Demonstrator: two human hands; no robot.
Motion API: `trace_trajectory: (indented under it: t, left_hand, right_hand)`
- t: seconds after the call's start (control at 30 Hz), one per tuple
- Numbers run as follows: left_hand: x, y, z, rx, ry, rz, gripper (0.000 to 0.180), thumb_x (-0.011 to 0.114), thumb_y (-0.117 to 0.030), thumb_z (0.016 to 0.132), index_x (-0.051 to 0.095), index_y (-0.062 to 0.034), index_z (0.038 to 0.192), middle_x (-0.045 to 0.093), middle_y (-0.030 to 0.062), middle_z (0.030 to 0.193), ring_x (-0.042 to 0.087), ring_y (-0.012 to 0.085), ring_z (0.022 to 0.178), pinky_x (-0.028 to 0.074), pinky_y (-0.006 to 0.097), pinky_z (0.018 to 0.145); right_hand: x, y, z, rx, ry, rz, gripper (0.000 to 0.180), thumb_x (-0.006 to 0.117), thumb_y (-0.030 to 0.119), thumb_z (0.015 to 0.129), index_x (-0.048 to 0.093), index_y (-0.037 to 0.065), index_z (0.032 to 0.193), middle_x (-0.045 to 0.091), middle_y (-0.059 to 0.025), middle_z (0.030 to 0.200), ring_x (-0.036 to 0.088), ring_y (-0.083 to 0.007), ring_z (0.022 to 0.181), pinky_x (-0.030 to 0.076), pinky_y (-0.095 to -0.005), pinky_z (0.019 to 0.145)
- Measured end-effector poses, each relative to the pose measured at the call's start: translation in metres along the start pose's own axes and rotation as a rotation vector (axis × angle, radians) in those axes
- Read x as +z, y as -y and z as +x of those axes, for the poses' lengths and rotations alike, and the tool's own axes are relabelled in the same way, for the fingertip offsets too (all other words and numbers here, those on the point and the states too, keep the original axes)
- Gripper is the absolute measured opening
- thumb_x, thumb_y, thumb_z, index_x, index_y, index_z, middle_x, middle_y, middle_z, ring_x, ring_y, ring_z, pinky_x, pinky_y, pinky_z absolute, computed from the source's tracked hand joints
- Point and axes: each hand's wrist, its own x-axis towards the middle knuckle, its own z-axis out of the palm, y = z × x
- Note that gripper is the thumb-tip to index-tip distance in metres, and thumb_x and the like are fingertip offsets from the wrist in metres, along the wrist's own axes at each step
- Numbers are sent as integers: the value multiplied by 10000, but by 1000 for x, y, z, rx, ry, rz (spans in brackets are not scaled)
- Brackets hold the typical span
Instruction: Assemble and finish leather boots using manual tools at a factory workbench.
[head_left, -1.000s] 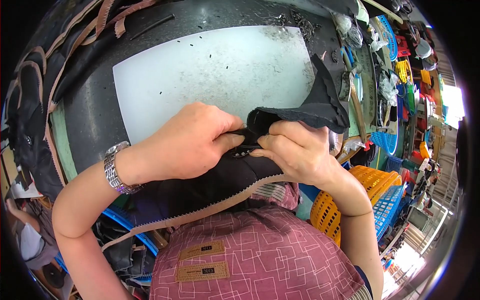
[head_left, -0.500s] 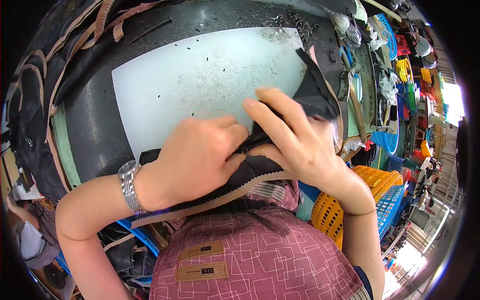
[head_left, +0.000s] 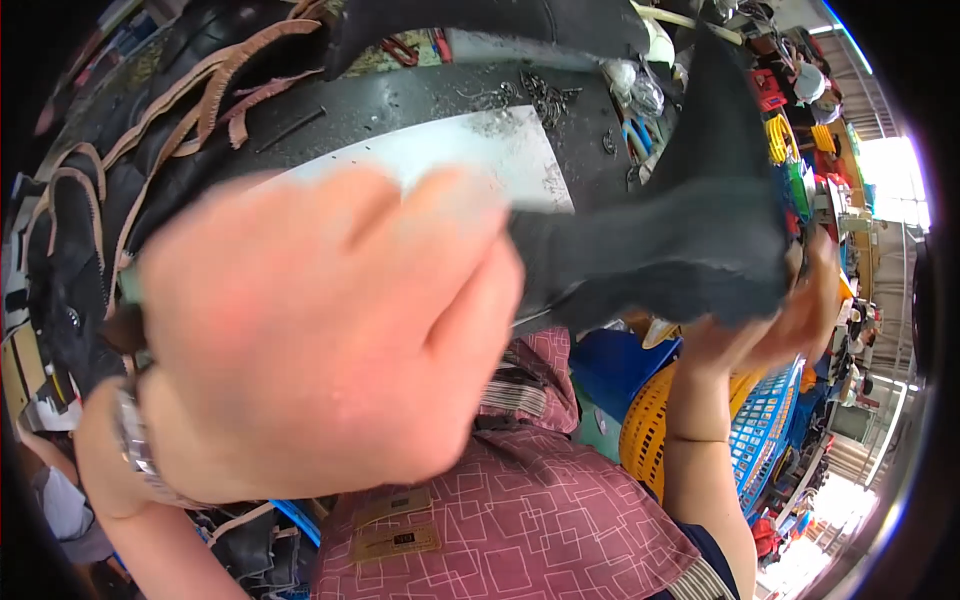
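The left hand (head_left: 330, 330) is clamped on black leather (head_left: 660, 240); whether the blurred right hand (head_left: 785, 328) grips, I can't tell

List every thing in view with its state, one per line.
Black piece: spanning between the hands, blurred.
Left hand: fingers curled, blurred; grip hidden.
Right hand: at the black piece's right end, blurred; grip unclear.
Watch: fastened around left wrist.
White sheet: flat, smudged, partly covered.
Chains: loosely heaped.
Yellow basket: partly behind right forearm.
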Motion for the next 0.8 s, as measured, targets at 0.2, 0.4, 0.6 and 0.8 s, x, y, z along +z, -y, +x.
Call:
trace_trajectory:
  t: [0.2, 0.4, 0.6, 0.8]
  left_hand:
    - [25, 8, -36, 301, -76, 487, 121, 648, -61, 701, 646, -4, 808, 536, 35, 804, 472, 126, 590, 314, 239, 482]
    - [71, -8, -98, -68, 11, 122, 356, 628, -69, 685, 654, -18, 1036, 566, 104, 922, 566, 235, 792, 511, 295, 685]
    - [75, -13, -119, -165, -29, -13, 421, 596, -50, 693, 617, -76, 1113, 592, 170, 1101, 593, 278, 909, 523, 324, 728]
    - [76, -10, -116, -140, 15, -21, 382, 594, -80, 732, 615, -75, 1114, 572, 171, 1118, 574, 269, 902, 501, 330, 709]
  right_hand:
    - [84, -111, -33, 400, 645, 96, 386, 526, 138, 881, 454, 89, 1257, 616, -145, 952, 610, -278, 899, 461, -359, 801]
    - [62, -131, -26, 526, 732, -321, 286, 583, 240, 876, 592, 31, 1071, 623, -139, 744, 568, -225, 610, 453, -370, 587]
    - [31, 26, 30, 104, 771, 695, 225, 582, 273, 882, 575, 48, 876, 599, -98, 813, 594, -185, 690, 487, -305, 609]
    - [66, 48, 24, -544, 1018, 667, 352, 633, 208, 664, 539, 46, 962, 411, -12, 644, 498, -166, 513, 412, -305, 432]
